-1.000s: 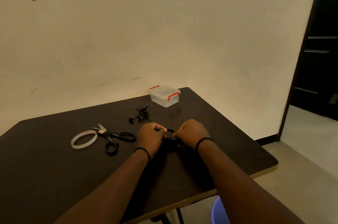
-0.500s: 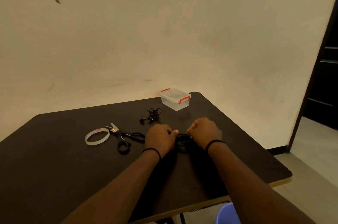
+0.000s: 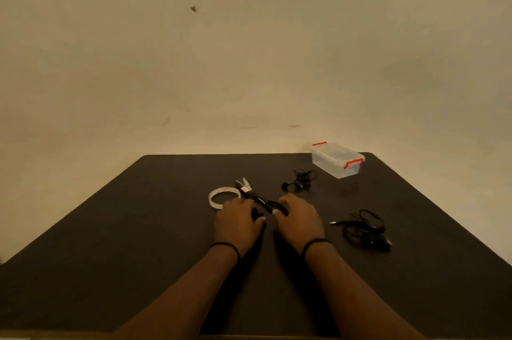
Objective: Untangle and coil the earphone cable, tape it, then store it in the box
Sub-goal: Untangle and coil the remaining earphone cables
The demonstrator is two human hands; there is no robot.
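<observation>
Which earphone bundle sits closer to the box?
The small bundle with two earbuds, just left of the lidded box. The other bundle lies nearer the person, beside the right hand.

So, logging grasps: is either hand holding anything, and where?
Unclear: left hand and right hand rest at the scissors handles; earphone cable lies untouched.

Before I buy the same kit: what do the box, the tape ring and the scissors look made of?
The box looks like clear, glossy plastic: you see through its walls, and its clips are red. The tape ring seems translucent whitish plastic film, slightly shiny. The scissors show pale metallic blades and black handles, probably plastic, though the dim light leaves that open.
</observation>
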